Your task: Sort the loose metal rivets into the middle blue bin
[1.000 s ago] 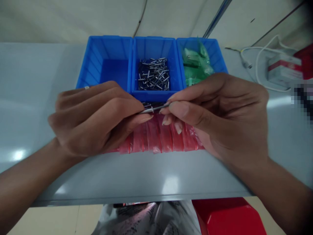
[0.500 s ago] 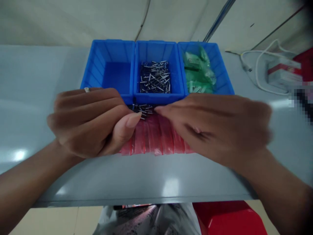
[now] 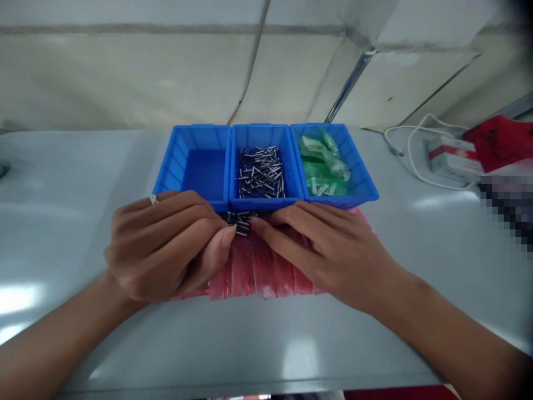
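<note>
My left hand [image 3: 169, 244], with a ring on one finger, is closed at the left of a small cluster of metal pins [image 3: 242, 223]; whatever its fingers hold is hidden. From the right, my right hand [image 3: 328, 247] reaches its fingertips to the same pins, fingers bent and close together. Under both hands lie red plastic bags [image 3: 258, 272] in a row. Behind them stand three blue bins: an empty left one [image 3: 204, 172], a middle one holding many metal pins [image 3: 262, 172], and a right one [image 3: 360, 178] with green bags [image 3: 327, 164].
At the back right, a white cable [image 3: 412, 161] curls beside a white and red box [image 3: 453, 158] and a red cloth [image 3: 506, 144]. A pale wall [image 3: 125, 78] runs behind the grey table [image 3: 187, 350].
The view has tilted up, so the bins and hands sit lower in the picture and more wall shows. My right hand's fingers have come nearer to the pins and my left thumb.
</note>
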A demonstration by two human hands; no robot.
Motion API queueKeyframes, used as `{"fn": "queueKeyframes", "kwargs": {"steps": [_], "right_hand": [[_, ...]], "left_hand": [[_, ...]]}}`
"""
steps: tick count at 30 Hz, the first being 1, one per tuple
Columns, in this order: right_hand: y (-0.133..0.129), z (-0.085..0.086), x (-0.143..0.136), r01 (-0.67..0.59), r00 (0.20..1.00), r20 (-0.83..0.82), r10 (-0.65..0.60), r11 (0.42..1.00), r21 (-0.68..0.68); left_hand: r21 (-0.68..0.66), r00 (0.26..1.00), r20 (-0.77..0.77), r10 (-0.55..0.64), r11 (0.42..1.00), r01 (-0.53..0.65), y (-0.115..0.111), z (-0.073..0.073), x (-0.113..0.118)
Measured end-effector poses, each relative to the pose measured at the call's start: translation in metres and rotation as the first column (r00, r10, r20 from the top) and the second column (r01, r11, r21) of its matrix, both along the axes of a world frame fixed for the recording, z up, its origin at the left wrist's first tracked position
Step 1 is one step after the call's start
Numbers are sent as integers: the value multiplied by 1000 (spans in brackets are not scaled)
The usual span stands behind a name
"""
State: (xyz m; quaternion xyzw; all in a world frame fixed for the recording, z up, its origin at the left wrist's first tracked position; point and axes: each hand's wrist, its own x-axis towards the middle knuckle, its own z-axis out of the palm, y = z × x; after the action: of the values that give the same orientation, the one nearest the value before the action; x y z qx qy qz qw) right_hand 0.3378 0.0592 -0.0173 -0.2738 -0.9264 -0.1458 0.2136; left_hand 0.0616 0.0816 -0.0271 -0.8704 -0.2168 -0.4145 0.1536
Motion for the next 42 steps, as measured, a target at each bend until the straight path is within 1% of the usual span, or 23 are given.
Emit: {"fn": "queueKeyframes", "kwargs": {"steps": [2, 3, 5, 7, 8, 9, 13, 15, 16, 18, 20, 22, 23, 25, 27, 29, 33, 34, 35, 38, 40, 42], "right_hand": [[1, -3, 0, -11, 994, -112, 6, 999, -49], [1, -5, -1, -13, 982, -189, -6, 995, -94], [1, -7, -2, -3, 942, -328, -71, 976, -220], [1, -6, -4, 7, 917, -375, -135, 946, -323], [1, -5, -4, 13, 918, -368, -148, 939, -345], [0, -4, -4, 14, 924, -355, -142, 940, -340], [-3, 3, -3, -7, 922, -379, -80, 975, -223], [-7, 6, -5, -3, 895, -432, -110, 967, -253], [-9, 8, -7, -4, 871, -472, -140, 956, -292], [-12, 10, -12, -29, 796, -570, -205, 928, -373], [-15, 10, -18, -62, 704, -655, -276, 894, -444], [-16, 9, -22, -106, 597, -712, -370, 843, -527], [-16, 8, -23, -144, 535, -734, -418, 811, -567], [-16, 7, -25, -259, 427, -764, -483, 744, -616], [-15, 6, -26, -363, 360, -775, -519, 688, -629], [-14, 5, -26, -415, 329, -781, -531, 662, -624], [-13, 4, -26, -445, 315, -785, -534, 647, -619], [-13, 4, -26, -449, 312, -787, -533, 647, -616], [-13, 4, -26, -454, 309, -787, -533, 645, -615], [-14, 4, -26, -478, 318, -778, -542, 617, -625], [-11, 5, -25, -491, 297, -770, -564, 602, -630], [-5, 6, -24, -498, 233, -777, -584, 615, -611]], "left_hand": [[-27, 999, -21, 30, 999, -30, 2, 3, 3], [-37, 999, -36, 33, 999, -34, 2, 5, 4], [-29, 998, -67, 16, 999, -18, 3, 8, 7], [5, 995, -97, 4, 1000, -3, 3, 9, 8], [26, 994, -114, 4, 1000, -1, 4, 9, 8], [45, 992, -124, 8, 999, -2, 5, 9, 8], [91, 992, -126, 15, 996, -4, 8, 9, 8], [91, 993, -118, 17, 996, -7, 8, 9, 9], [89, 993, -115, 10, 996, 0, 8, 9, 9], [91, 995, -96, -22, 995, 31, 7, 9, 10], [79, 996, -66, -54, 995, 59, 6, 9, 10], [63, 997, -49, -54, 996, 57, 6, 8, 10], [59, 998, -52, -43, 997, 46, 6, 8, 10], [75, 997, -66, -29, 997, 34, 7, 7, 10], [82, 997, -72, -42, 996, 48, 7, 7, 9], [56, 997, -48, -56, 997, 59, 6, 8, 7], [-137, 998, -54, -45, 990, 37, 4, 10, 5], [-141, 997, -54, -48, 989, 40, 4, 9, 5], [-115, 998, -46, -50, 992, 44, 4, 8, 6], [18, 999, 4, -36, 999, 36, 5, 2, 9], [10, 999, 37, -6, 1000, 6, 4, -1, 10], [-30, 997, 75, 34, 999, -32, 3, -3, 10]]}}
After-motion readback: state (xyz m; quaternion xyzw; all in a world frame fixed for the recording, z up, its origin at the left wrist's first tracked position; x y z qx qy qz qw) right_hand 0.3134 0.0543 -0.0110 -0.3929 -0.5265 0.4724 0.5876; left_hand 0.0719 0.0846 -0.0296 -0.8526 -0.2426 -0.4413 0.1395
